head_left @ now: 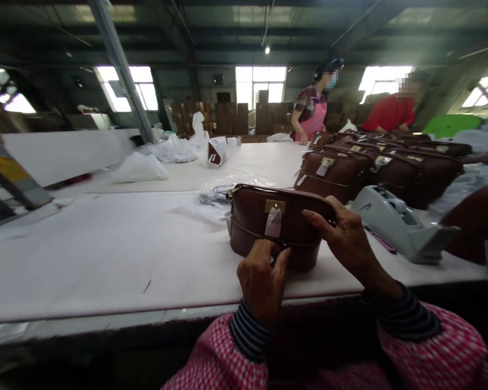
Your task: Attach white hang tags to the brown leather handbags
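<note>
A dark brown handbag [248, 216] stands upright near the table's front edge, with a gold clasp plate [275, 206] and a piece of white wrapping [273, 223] hanging from it. Around the bag's right upper end, my right hand [344, 230] is closed, thumb on the front and fingers behind. In front of the lower face, my left hand [262, 271] is curled with thumb and forefinger near each other. Something small and pale shows between those fingers, too little to name. Behind the bag's left side lies clear plastic [215, 197] with dark cord-like pieces.
Several brown handbags [335, 170] crowd the right side. A grey tape dispenser [406, 227] stands right of my right hand, beside a pink tool [382, 242]. White plastic bags [142, 168] lie at the back left. Two people stand across the table [85, 260].
</note>
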### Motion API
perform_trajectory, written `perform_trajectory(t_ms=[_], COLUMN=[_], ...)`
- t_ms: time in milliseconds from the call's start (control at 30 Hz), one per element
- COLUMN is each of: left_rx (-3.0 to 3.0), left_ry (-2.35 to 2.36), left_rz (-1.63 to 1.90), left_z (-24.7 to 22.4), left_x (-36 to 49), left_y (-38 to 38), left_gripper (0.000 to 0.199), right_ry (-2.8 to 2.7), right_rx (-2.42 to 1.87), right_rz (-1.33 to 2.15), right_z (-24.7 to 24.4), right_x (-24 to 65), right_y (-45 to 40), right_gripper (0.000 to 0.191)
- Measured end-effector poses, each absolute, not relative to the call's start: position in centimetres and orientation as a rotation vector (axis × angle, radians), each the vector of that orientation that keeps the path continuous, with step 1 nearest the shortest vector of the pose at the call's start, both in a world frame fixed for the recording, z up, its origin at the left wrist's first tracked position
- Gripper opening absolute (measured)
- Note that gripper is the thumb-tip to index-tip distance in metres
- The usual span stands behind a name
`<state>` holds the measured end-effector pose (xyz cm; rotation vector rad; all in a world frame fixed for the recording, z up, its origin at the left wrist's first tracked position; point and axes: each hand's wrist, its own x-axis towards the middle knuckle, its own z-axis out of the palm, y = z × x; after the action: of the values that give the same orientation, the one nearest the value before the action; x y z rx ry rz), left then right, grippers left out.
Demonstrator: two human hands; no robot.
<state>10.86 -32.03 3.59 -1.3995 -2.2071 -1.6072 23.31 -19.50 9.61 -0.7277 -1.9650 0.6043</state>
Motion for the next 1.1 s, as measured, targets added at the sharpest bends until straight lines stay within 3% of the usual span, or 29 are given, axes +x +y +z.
perform_trajectory(t_ms=[167, 467, 833, 1100], left_rx=[-1.37, -1.345, -1.456, -1.617], left_ry=[-2.298, -2.187, -2.222, -1.95], left_rz=[-1.696, -1.799, -1.924, -1.33], left_z=[3.7, 2.7, 4.0, 3.3], left_x=[11.1, 11.6, 11.0, 8.4], left_y=[-33.3, -32.3, -34.0, -33.6], left_gripper=[0.02, 0.006, 0.01, 0.016], right_ry=[-1.989, -1.969, -1.974, -1.986], right_rx=[-0.737, -0.77, -0.808, -0.816], right_rz=[0.526, 0.471, 0.42, 0.34], right_z=[9.3, 9.2, 9.1, 9.0], right_x=[23.4, 23.1, 23.2, 23.5], right_y=[-19.1, -19.9, -20.2, -20.0], right_gripper=[0.037, 0.036, 0.038, 0.043])
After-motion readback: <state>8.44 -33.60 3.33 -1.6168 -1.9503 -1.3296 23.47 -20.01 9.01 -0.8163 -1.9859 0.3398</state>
